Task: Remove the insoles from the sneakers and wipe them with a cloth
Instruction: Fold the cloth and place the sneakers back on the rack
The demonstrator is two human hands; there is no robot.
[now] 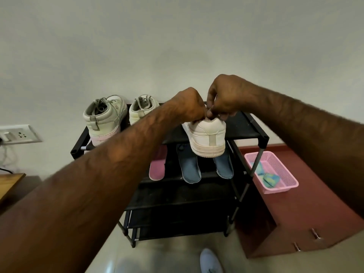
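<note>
Left hand: our left hand (189, 104) is curled at the collar of the white sneaker (206, 137), fingertips pinching the rim on its left side.
Right hand: our right hand (222, 95) comes down from above, thumb and fingers pinched on the same collar at the heel. We cannot tell whether they also hold anything inside.
White sneaker: on the right half of the top shelf of the black shoe rack (250, 127), heel toward us, its sole overhanging the near edge.
High-top sneakers: two pale ones, the left (104, 119) and the right (140, 109), stand laced on the far left of the top shelf.
Insoles: on the second shelf lie a pink insole (157, 167), partly behind our left forearm, then the left blue insole (190, 168) and the right blue insole (223, 164), both below the white sneaker.
Cloth: a blue-green cloth (270, 179) lies in the pink basket (283, 187).
Basket: it rests on the maroon cabinet (319, 203), right of the rack.
Wall: a switch-and-socket plate (17, 133) on the far left.
</note>
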